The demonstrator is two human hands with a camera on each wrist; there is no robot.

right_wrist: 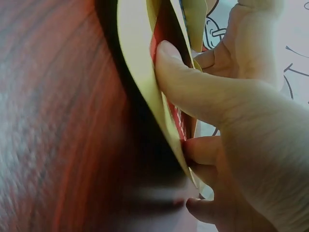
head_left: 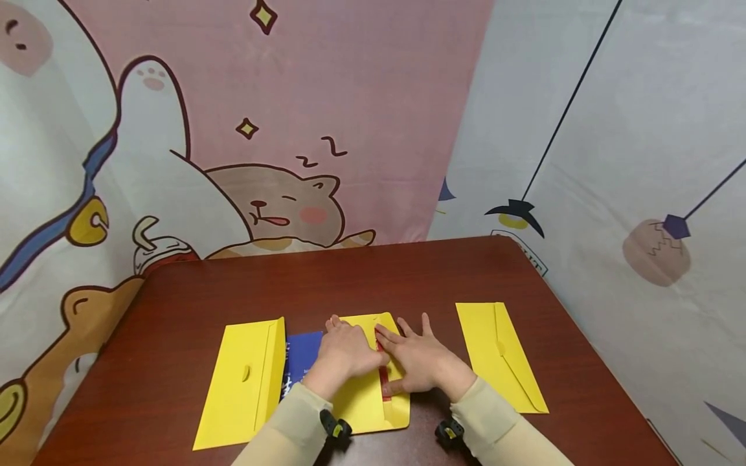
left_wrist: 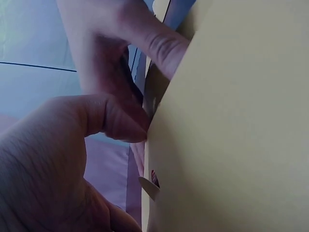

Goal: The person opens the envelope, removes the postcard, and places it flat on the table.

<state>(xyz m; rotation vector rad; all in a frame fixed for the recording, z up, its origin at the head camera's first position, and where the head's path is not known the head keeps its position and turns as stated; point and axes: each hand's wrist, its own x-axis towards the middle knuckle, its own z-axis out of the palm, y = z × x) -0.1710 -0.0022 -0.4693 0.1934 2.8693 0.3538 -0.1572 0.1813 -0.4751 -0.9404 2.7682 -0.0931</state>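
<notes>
Sensibly, with the flat yellow paper envelope (head_left: 368,388) lying mid-table on the dark red-brown wooden table (head_left: 408,272), the left hand (head_left: 344,355) should press it flat while the right hand (head_left: 419,360), fingers spread and thumb on the red-printed insert (right_wrist: 166,104), slides it squarely under the flap.

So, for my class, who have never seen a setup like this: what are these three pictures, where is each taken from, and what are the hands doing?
There is no machine here, only a person's two bare hands. The wide picture comes from a camera worn on the head, looking down at a dark wooden table. The two close-ups come from small cameras strapped to each wrist.

Three yellow envelopes lie on the table: the left envelope, the right envelope and the middle envelope. A blue card lies beside the middle one.

The left hand rests on the middle envelope, and the right hand presses near its opening, where a red sheet shows.
</notes>
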